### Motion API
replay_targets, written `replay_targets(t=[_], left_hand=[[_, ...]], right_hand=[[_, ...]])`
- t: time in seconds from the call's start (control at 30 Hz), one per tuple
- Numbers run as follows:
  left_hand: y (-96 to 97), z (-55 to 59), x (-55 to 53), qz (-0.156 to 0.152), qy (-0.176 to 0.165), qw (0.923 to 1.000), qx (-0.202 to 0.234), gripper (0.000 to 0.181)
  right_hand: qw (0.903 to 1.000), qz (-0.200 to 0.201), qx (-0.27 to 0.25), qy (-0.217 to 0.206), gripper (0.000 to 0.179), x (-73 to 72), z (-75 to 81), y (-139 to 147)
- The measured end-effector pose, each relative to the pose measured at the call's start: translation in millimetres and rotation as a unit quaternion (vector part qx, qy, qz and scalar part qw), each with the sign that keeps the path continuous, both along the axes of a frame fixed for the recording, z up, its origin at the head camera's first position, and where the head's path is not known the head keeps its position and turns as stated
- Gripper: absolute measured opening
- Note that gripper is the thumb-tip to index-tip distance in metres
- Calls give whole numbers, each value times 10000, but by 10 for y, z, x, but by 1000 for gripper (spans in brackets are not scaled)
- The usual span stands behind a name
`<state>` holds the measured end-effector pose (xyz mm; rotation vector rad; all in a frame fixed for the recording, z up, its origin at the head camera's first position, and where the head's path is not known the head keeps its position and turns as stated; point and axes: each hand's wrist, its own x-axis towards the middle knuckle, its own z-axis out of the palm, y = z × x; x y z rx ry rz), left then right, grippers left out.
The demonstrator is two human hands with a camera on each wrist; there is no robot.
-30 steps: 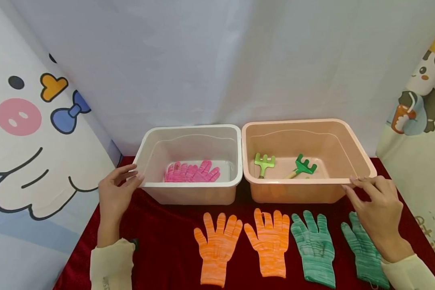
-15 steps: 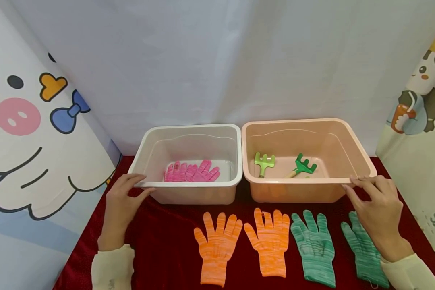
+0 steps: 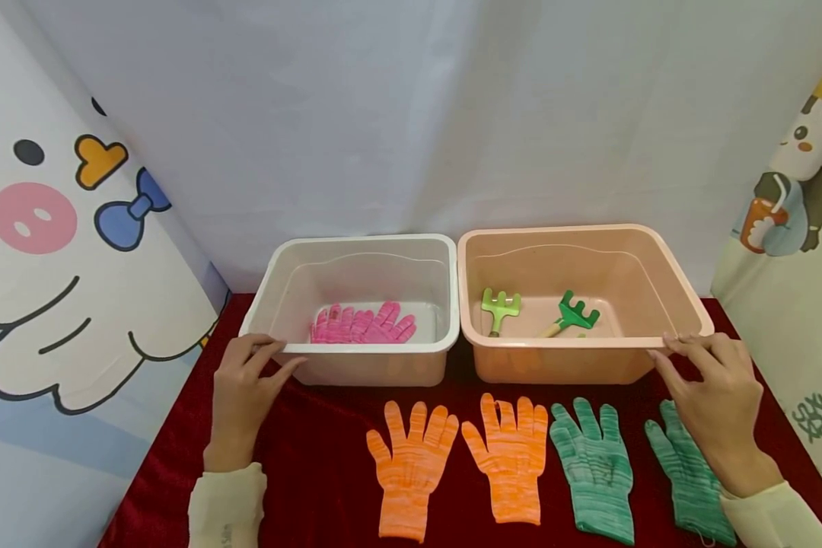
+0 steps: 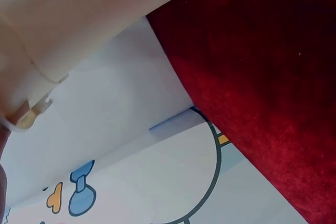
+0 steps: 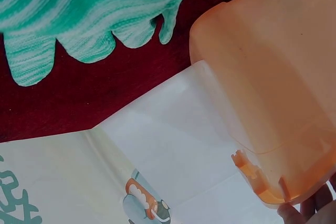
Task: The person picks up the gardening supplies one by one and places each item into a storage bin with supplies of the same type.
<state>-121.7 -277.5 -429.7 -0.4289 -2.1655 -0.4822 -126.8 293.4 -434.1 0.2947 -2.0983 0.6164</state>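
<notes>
My left hand (image 3: 243, 399) holds the front left corner of a white plastic bin (image 3: 363, 348), fingers over the rim and thumb against the front wall. Inside lie pink knitted gloves (image 3: 383, 326). With thumb and fingers, my right hand (image 3: 718, 392) pinches the front right rim of a peach plastic bin (image 3: 575, 342). That bin holds a light green toy rake (image 3: 500, 306) and a dark green one (image 3: 577, 313). In the right wrist view, fingertips touch the rim of the peach bin (image 5: 273, 66). The left wrist view shows the white bin (image 4: 73, 14) from its side.
Two orange gloves (image 3: 411, 472) (image 3: 514, 464) lie flat on the red velvet cloth (image 3: 308, 464) before the bins. Two teal gloves (image 3: 596, 472) (image 3: 688, 476) lie to their right, one partly under my right forearm. The bins stand side by side against a pale backdrop (image 3: 356, 122).
My left hand has slid right, from the white bin's left edge to its front corner, thumb now on the front wall. My right hand and both bins have stayed nearly still.
</notes>
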Motion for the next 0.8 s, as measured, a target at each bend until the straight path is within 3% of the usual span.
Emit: replay_targets(t=[0.47,0.8], left_hand=[[87,-115,-41,656,671,9954,173,45],[95,-166,-62,880,926,9915,253,51]], right_hand=[[10000,-67,-6,-54,41,9,-10,3],[10000,26,-64,49,40,-13,-12,5]])
